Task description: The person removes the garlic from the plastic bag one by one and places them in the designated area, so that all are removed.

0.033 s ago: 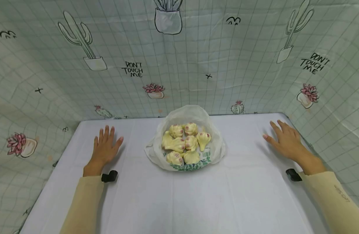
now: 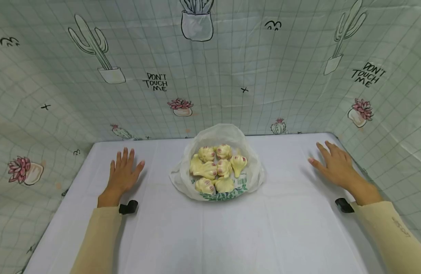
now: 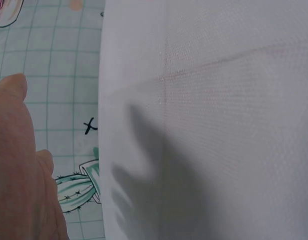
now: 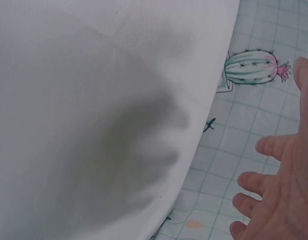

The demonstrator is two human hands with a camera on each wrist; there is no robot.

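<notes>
A white, translucent plastic bag (image 2: pixel 253 171) lies open at the far middle of the table, green print along its near edge. Inside it sit several pale yellow, garlic-like bulbs (image 2: pixel 207 170) with reddish marks. To the left of the bag, my left hand (image 2: pixel 122 174) is held above the table, fingers straight and thumb apart, holding nothing. On the far right, my right hand (image 2: pixel 342 171) hovers with fingers spread and nothing in it. Both wrist views show the hand's shadow on the white cloth; part of the left hand (image 3: pixel 18 170) and right hand (image 4: pixel 281 195) appears there.
White cloth covers the table (image 2: pixel 238 236). A cactus-printed, checked curtain (image 2: pixel 217 76) hangs behind it and along both sides, close to the table's edges. Each wrist carries a small black device, one at the left (image 2: pixel 128 207) and one at the right (image 2: pixel 344 205).
</notes>
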